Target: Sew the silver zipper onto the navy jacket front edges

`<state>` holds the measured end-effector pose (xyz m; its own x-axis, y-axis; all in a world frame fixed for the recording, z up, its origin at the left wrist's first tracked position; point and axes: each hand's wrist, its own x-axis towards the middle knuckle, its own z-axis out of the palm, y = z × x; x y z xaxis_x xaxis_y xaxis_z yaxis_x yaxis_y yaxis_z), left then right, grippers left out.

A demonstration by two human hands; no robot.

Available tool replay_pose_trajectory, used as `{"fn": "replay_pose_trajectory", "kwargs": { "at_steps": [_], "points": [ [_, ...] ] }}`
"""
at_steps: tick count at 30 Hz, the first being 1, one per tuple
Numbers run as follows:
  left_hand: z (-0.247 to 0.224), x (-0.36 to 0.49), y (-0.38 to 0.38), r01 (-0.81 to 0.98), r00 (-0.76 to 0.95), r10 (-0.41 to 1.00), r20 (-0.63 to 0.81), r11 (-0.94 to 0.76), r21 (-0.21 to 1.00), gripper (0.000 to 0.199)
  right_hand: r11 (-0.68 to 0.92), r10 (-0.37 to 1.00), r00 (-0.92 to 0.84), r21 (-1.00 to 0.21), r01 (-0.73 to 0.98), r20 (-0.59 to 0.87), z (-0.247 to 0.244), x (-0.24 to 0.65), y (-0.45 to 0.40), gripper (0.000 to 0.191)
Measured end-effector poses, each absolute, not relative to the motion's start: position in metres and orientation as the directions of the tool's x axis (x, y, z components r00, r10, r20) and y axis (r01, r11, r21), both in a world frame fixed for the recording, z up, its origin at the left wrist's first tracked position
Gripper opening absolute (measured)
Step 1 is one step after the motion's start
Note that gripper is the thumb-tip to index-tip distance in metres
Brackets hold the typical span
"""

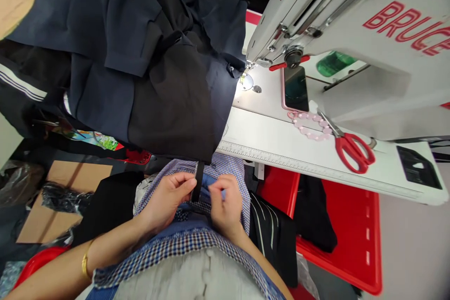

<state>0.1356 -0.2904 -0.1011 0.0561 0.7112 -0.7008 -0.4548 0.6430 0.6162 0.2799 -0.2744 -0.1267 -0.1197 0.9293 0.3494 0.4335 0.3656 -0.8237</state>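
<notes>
Over my lap, my left hand (169, 199) pinches a narrow black fabric strip (198, 180) between thumb and fingers. White stitching shows along one edge of the strip. Close by on the right, my right hand (227, 201) is closed, thumb against curled fingers, slightly blurred; whatever it may hold is too small to make out. Dark navy and black cloth (168, 89) lies heaped over the sewing table, its lower corner hanging down to the strip. Beneath both hands is a blue checked apron (235, 168).
A white sewing machine (351, 23) stands at the right, its lamp lit. On its bed (260, 136) lie a phone (295, 86), a pink bead bracelet (309, 124) and red-handled scissors (353, 150). A red crate (351, 225) sits below; cardboard (63, 187) is at lower left.
</notes>
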Motion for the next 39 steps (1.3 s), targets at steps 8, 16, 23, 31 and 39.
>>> {"fn": "replay_pose_trajectory", "kwargs": {
  "at_steps": [8,16,23,31,39],
  "points": [
    [-0.098,0.133,-0.287,-0.413,0.136,0.725,-0.675,0.661,0.627,0.026,0.254,0.967,-0.073,-0.925,0.281,0.243,-0.115,0.295,-0.257,0.025],
    [-0.112,0.132,-0.285,-0.132,0.015,0.860,-0.510,0.507,0.852,0.022,0.407,0.902,-0.338,-0.786,0.465,0.268,-0.122,0.265,-0.246,0.013],
    [-0.117,0.131,-0.284,-0.131,0.049,0.841,-0.538,0.540,0.832,0.025,0.207,0.950,0.203,-0.966,0.157,0.237,-0.109,0.292,-0.237,0.026],
    [-0.116,0.134,-0.284,0.005,-0.019,0.885,-0.464,0.465,0.886,0.027,0.553,0.833,-0.406,-0.563,0.614,0.376,-0.114,0.282,-0.249,0.013],
    [-0.116,0.133,-0.280,0.114,-0.025,0.902,-0.431,0.431,0.895,0.023,0.657,0.747,-0.536,-0.314,0.685,0.393,-0.116,0.274,-0.244,0.010]
  ]
}}
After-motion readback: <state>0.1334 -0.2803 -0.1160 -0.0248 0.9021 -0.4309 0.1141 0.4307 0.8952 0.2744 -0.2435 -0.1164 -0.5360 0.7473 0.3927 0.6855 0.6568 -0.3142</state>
